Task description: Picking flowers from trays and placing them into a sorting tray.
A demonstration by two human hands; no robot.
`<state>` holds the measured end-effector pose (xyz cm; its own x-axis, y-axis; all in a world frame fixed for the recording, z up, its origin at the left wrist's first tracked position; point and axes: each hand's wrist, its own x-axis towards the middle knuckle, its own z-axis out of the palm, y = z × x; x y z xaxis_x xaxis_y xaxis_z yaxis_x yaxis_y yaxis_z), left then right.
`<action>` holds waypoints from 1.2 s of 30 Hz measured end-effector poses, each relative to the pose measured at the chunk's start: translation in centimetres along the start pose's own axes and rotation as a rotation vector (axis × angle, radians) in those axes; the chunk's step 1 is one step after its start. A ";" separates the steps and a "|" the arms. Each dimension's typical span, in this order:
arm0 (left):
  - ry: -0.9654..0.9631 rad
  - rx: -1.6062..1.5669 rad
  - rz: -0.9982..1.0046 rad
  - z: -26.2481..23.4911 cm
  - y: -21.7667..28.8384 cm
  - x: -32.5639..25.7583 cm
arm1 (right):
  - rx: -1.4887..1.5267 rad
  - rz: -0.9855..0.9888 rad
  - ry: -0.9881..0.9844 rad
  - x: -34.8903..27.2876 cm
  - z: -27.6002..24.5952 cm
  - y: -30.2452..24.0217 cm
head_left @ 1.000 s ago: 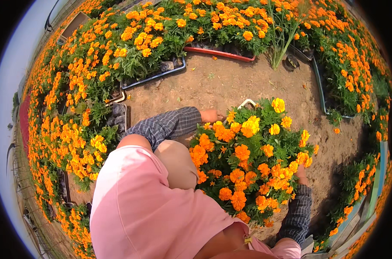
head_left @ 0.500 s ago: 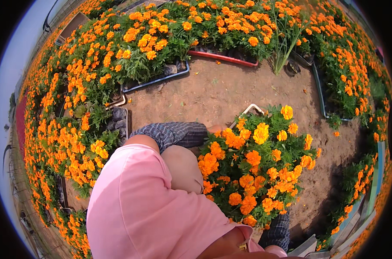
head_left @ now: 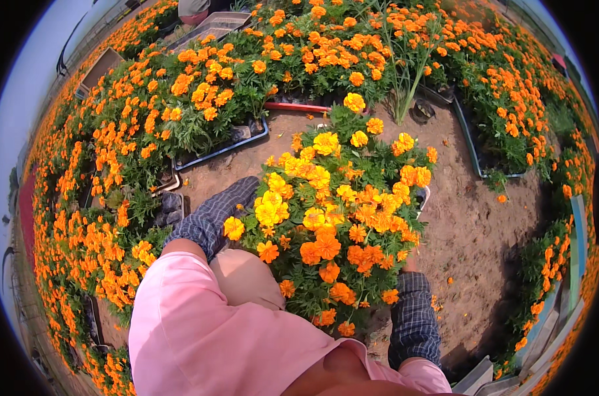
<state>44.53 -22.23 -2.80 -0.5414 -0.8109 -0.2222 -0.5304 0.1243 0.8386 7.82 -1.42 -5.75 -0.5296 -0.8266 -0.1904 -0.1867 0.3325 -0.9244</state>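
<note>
Dense clump of orange + yellow marigolds w/ green leaves [head_left: 336, 214] sits in front of the torso, btwn the two arms, over tan bare soil [head_left: 471, 264]. Short strip of white plastic tray rim [head_left: 424, 199] shows at its R edge. Bare R hand [head_left: 411, 259] is at the clump's lower R side, nearer the body than that rim; its fingers go in under the leaves, so can't tell if gripping or loose. L hand is hidden: blue-grey checked L sleeve [head_left: 210, 214] runs up to the clump's L edge, then blooms cover the rest; can't tell those fingers' state either. Clump spreads fwd from beside the beige-trousered knee [head_left: 247, 277], far tip slightly R. Rim strip runs roughly fwd-back; tray's long axis prob. does too, but foliage covers most of it. Beyond: blue-rimmed plastic tray [head_left: 223, 152] far L, red-rimmed tray [head_left: 296, 107] ahead.
</note>
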 end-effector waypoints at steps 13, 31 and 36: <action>0.330 -0.113 -0.396 -18.3 0.9 -6.0 | -0.457 -0.295 0.122 9.1 -2.3 -2.3; -0.174 0.487 0.482 -0.8 29.0 5.4 | -1.231 0.774 0.764 -5.6 -30.9 18.7; -0.338 0.970 0.520 4.2 27.4 9.5 | -1.075 0.800 0.867 -5.3 -30.4 18.2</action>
<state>22.17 -24.15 15.96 -0.9115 -0.3560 -0.2059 -0.3909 0.9055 0.1651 -17.91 22.86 -11.55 -0.9922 0.0821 0.0939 0.0862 0.9954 0.0409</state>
